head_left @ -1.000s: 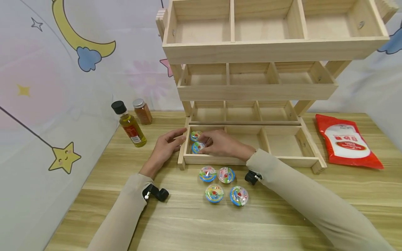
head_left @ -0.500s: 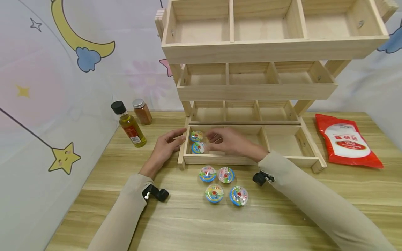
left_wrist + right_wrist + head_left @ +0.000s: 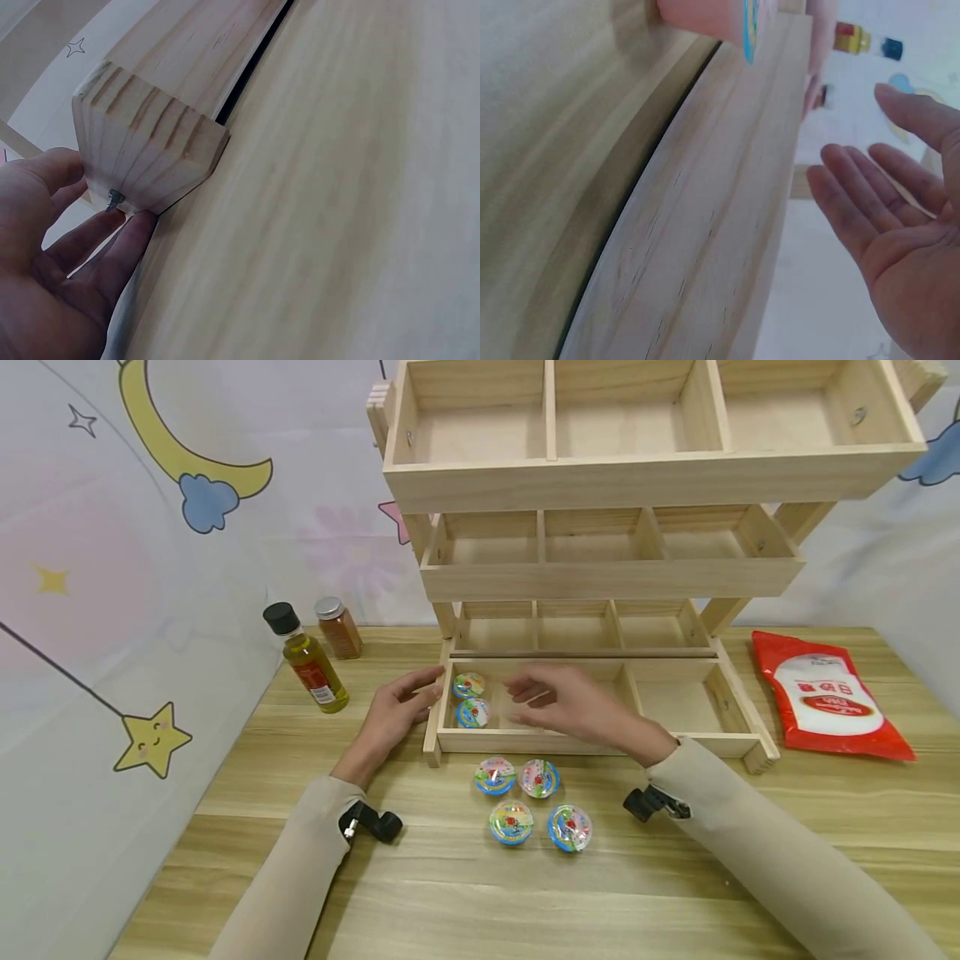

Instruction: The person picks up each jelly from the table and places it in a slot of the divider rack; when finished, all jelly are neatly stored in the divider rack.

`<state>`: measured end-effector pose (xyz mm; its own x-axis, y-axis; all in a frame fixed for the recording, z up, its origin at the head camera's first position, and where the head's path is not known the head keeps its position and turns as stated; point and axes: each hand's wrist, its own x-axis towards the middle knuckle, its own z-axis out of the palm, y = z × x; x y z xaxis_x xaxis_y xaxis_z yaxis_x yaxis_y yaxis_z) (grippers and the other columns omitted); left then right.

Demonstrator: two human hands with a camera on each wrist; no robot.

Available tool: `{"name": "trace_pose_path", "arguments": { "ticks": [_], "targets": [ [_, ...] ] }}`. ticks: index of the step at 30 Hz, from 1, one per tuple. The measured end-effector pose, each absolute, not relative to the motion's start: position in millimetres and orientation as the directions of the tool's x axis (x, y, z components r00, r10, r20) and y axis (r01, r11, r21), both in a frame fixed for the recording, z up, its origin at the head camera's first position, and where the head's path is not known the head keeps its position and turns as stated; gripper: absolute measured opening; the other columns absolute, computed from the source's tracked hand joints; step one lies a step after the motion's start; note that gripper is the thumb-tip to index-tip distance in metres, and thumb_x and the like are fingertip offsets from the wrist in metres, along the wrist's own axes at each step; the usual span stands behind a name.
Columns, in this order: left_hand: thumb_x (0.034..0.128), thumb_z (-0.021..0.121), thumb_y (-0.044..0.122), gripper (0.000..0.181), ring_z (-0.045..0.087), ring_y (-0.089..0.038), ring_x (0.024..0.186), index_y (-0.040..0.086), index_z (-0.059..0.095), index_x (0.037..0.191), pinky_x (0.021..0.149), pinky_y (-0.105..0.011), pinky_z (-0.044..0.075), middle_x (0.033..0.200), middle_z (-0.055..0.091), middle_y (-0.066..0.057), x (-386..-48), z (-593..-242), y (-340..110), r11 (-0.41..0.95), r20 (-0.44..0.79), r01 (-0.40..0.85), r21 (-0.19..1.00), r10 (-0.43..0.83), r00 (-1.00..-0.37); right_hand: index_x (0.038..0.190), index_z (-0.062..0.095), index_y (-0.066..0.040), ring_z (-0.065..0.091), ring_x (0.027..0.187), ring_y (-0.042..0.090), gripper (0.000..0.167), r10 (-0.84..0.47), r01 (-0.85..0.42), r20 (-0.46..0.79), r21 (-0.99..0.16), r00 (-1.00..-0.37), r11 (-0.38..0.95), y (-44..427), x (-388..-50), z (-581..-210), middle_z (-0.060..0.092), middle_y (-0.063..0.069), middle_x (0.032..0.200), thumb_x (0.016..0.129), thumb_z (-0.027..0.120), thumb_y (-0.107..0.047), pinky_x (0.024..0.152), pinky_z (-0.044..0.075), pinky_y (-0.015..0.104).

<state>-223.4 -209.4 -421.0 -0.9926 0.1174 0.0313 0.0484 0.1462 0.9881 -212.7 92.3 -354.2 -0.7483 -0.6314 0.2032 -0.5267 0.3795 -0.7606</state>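
Note:
Two small jelly cups with printed film lids, an upper cup [image 3: 468,685] and a lower cup [image 3: 473,713], sit in the left compartment of the wooden rack's bottom tray [image 3: 600,742]. Just right of them my right hand [image 3: 573,700] hovers over the tray, holding nothing; in the right wrist view its fingers [image 3: 847,195] are loosely extended. My left hand [image 3: 393,714] rests against the tray's left end. In the left wrist view its fingertips touch the wooden end piece [image 3: 146,142], near a small metal screw [image 3: 114,199]. Several more jelly cups [image 3: 512,822] lie on the table before the tray.
An oil bottle [image 3: 315,668] and a spice jar [image 3: 341,628] stand at the back left. To the right lies a red and white bag [image 3: 828,697]. Higher rack tiers [image 3: 652,481] overhang the bottom tray. A pink cup [image 3: 705,19] shows in the right wrist view.
My right hand has let go of the lower cup in the left compartment and drawn away to the right, its fingers opening. The left hand has stayed in place.

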Motion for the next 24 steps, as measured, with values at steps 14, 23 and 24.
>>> {"name": "trace_pose_path", "arguments": {
  "ticks": [14, 23, 24],
  "targets": [
    [0.1079, 0.065, 0.011, 0.043, 0.067, -0.016, 0.117, 0.0, 0.059, 0.15, 0.09, -0.025, 0.06, 0.152, 0.058, -0.018, -223, -419, -206, 0.135, 0.032, 0.049, 0.99, 0.122, -0.992, 0.126, 0.072, -0.001, 0.073, 0.108, 0.032, 0.034, -0.61, -0.591, 0.323, -0.747, -0.723, 0.305, 120, -185, -359, 0.075, 0.009, 0.119, 0.094, 0.083, -0.006, 0.096, 0.061, 0.046],
    [0.1085, 0.065, 0.014, 0.044, 0.064, -0.026, 0.124, 0.002, 0.059, 0.15, 0.091, -0.025, 0.06, 0.153, 0.057, -0.017, -221, -420, -208, 0.15, 0.024, 0.042, 0.988, 0.115, -0.993, 0.125, 0.073, 0.0, 0.074, 0.106, 0.03, 0.034, -0.62, -0.592, 0.314, -0.745, -0.719, 0.308, 129, -171, -361, 0.075, 0.013, 0.119, 0.093, 0.082, -0.001, 0.095, 0.061, 0.039],
    [0.1086, 0.065, 0.014, 0.044, 0.064, -0.026, 0.125, 0.002, 0.059, 0.15, 0.092, -0.025, 0.06, 0.153, 0.057, -0.017, -221, -420, -208, 0.149, 0.025, 0.042, 0.988, 0.115, -0.993, 0.125, 0.073, 0.0, 0.073, 0.106, 0.03, 0.034, -0.621, -0.583, 0.307, -0.752, -0.722, 0.306, 130, -170, -361, 0.074, 0.014, 0.12, 0.093, 0.082, 0.0, 0.095, 0.061, 0.04]
  ]
}}
